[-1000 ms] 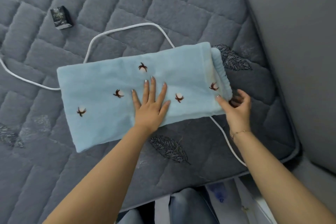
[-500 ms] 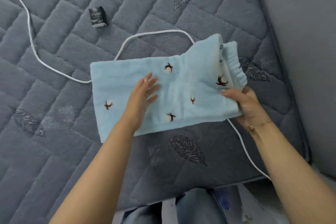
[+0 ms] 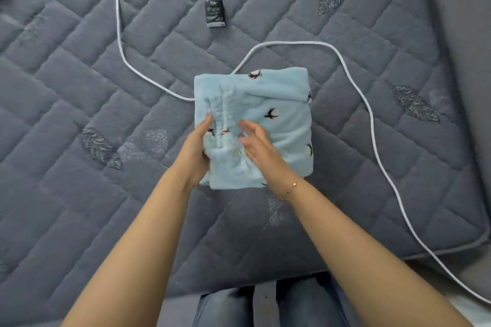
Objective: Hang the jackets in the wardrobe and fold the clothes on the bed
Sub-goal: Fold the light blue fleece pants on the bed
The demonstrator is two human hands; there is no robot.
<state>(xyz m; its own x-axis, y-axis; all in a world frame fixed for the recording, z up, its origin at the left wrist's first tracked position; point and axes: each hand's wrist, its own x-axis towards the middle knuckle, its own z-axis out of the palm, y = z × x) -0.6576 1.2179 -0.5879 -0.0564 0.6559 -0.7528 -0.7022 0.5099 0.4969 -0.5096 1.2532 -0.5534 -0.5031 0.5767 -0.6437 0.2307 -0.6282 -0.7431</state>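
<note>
A light blue fleece garment (image 3: pixel 287 103) with small dark flower prints lies folded into a rough square on the grey quilted bed (image 3: pixel 79 74). Its gathered waistband runs down the left part of the top layer. My left hand (image 3: pixel 195 148) is at the garment's left edge, thumb on top and fingers tucked under the fabric, holding that edge. My right hand (image 3: pixel 261 146) lies on top of the garment just right of the waistband, fingers straight and slightly blurred.
A white cable (image 3: pixel 119 34) loops across the bed, passes under the garment and runs off the front right corner. A small black box (image 3: pixel 215 13) lies beyond the garment. A grey padded surface (image 3: pixel 465 34) borders the bed on the right. My legs in jeans (image 3: pixel 225 308) stand at the bed's front edge.
The garment was a long strip; its right end with the waistband has been folded over to the left, making a square. My right hand moved left onto it, and my left hand shifted to the left edge.
</note>
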